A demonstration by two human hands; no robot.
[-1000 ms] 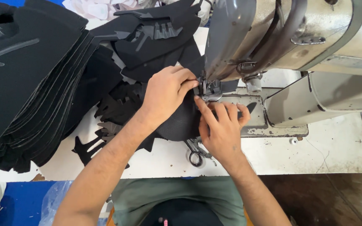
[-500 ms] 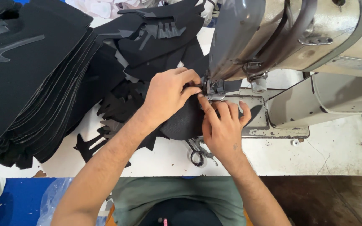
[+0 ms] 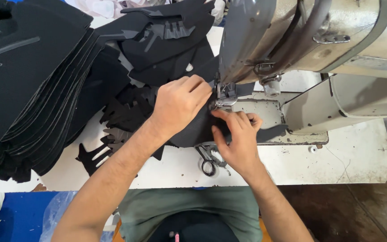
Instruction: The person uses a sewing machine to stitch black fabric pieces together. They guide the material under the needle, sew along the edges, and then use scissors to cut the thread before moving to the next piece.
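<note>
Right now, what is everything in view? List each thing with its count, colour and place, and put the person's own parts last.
sewing machine: one, grey metal, upper right, its presser foot just above the hands
black piece: one, under both hands at the presser foot
stack of black cut pieces: one tall pile, left
loose black cut pieces: several, top centre and beside the stack
snips: one pair, dark handles, on the table below the right hand
table: one, white, worn
left hand: one, pressing the black piece
right hand: one, fingers flat on the black piece by the presser foot
</note>
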